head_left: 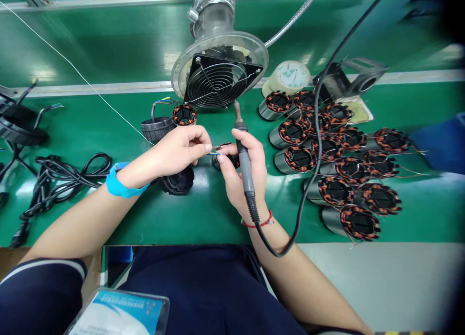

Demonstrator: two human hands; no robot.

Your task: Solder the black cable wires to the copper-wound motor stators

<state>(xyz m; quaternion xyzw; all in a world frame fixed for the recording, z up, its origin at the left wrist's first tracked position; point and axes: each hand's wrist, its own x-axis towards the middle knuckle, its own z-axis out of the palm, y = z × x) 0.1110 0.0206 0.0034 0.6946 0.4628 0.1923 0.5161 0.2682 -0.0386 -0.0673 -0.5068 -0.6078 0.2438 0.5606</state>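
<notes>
My right hand [234, 187] is closed around a soldering iron [245, 168], whose tip points up and away toward the fan. The same hand's thumb and a finger also pinch the end of a thin blue wire [215, 154]. My left hand [185, 148] is pinched just left of it, holding a thin silvery wire that looks like solder [98, 94]; its short end sticks out toward my right hand. A copper-wound stator [234, 161] lies behind my right fingers, partly hidden. Below my left hand sits a round black motor cap [178, 181], partly covered.
A round fume hood with a fan [216, 85] hangs ahead. Several wound stators [300, 159] stand right, beside a tape roll [290, 77]. A black cap with wires [157, 129] and another stator [184, 115] stand beyond my left hand. Black cables [72, 170] lie left. The iron's cord [319, 122] loops past the stators.
</notes>
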